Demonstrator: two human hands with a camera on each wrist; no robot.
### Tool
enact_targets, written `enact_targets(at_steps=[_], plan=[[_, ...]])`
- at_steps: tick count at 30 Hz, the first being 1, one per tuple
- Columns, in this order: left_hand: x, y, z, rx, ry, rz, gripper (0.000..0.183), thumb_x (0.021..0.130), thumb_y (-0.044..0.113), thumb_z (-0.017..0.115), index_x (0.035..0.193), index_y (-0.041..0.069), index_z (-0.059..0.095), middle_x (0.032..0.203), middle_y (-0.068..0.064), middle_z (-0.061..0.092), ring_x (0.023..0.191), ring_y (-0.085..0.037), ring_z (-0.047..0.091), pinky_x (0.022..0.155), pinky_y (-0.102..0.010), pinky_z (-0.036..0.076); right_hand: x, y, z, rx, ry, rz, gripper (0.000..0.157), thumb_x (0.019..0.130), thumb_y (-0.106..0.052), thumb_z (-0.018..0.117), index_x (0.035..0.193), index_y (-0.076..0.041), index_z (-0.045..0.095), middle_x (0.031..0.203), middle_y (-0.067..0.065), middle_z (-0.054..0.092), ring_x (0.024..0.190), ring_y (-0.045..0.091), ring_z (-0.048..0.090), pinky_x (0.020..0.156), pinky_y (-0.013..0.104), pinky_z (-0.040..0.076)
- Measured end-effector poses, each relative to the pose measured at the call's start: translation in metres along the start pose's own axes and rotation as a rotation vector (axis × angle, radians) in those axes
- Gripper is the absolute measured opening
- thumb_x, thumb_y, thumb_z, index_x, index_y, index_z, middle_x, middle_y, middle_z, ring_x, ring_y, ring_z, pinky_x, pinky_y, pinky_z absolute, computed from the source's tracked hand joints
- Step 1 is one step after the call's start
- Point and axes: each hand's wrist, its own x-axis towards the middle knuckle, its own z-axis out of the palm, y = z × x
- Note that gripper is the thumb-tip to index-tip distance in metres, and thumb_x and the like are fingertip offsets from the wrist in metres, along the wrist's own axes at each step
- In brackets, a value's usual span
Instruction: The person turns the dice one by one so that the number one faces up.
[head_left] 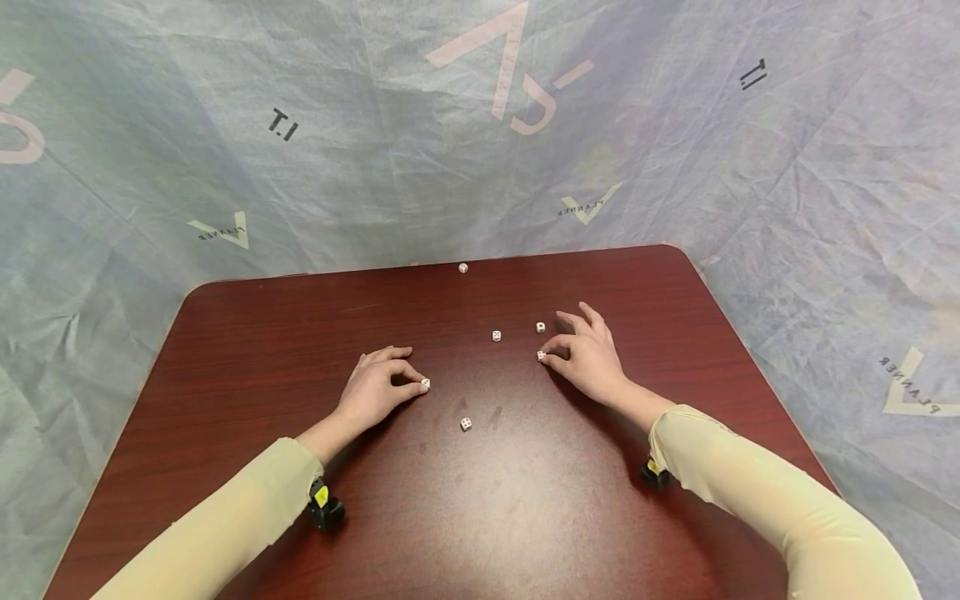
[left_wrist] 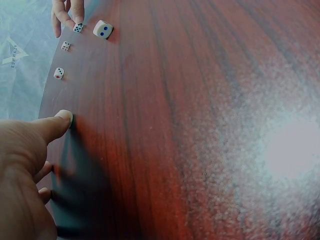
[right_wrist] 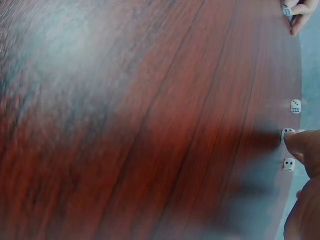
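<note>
My left hand (head_left: 375,389) pinches a small white die (head_left: 425,383) between thumb and finger, just over or on the table. In the left wrist view the thumb of my left hand (left_wrist: 25,155) mostly hides that die. On the right, my right hand (head_left: 592,358) pinches another white die (head_left: 541,356), its other fingers spread. The right wrist view shows this die (right_wrist: 287,134) at the thumb tip of the right hand (right_wrist: 306,170). Close beyond it sits a die with one large dark pip (head_left: 540,327). A further die (head_left: 497,336) lies between the hands.
One loose die (head_left: 466,424) lies nearer me, between the forearms; it looks large in the left wrist view. Another die (head_left: 462,268) rests close to the table's far edge. Grey printed cloth (head_left: 337,167) hangs behind and beside the dark red wooden table (head_left: 480,517).
</note>
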Motion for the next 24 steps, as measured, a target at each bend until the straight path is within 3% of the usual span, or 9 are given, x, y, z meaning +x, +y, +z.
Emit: enact_targets(at_steps=[5, 13, 24], plan=[[0.001, -0.001, 0.001, -0.008, 0.001, 0.0, 0.007, 0.089, 0.032, 0.083, 0.094, 0.027, 0.082, 0.149, -0.01, 0.055, 0.147, -0.038, 0.035, 0.122, -0.061, 0.011, -0.001, 0.0, -0.004, 0.096, 0.011, 0.046, 0.007, 0.089, -0.027, 0.083, 0.094, -0.023, 0.082, 0.152, 0.017, 0.048, 0.153, 0.039, 0.013, 0.118, 0.068, 0.012], [0.001, -0.001, 0.001, -0.011, 0.002, 0.0, 0.007, 0.088, 0.032, 0.083, 0.093, 0.028, 0.082, 0.149, -0.009, 0.055, 0.147, -0.038, 0.035, 0.122, -0.061, 0.01, 0.002, -0.003, -0.016, 0.416, 0.026, 0.164, 0.016, 0.091, -0.028, 0.081, 0.101, -0.016, 0.081, 0.15, 0.019, 0.05, 0.152, 0.042, 0.014, 0.12, 0.061, 0.007], [0.0, -0.001, 0.0, -0.006, -0.003, 0.004, 0.008, 0.088, 0.032, 0.083, 0.094, 0.027, 0.082, 0.149, -0.01, 0.055, 0.147, -0.038, 0.035, 0.122, -0.062, 0.011, 0.001, -0.011, -0.018, 0.744, 0.044, 0.286, 0.029, 0.093, -0.021, 0.078, 0.114, -0.001, 0.077, 0.152, 0.02, 0.047, 0.152, 0.04, 0.02, 0.123, 0.057, 0.01]])
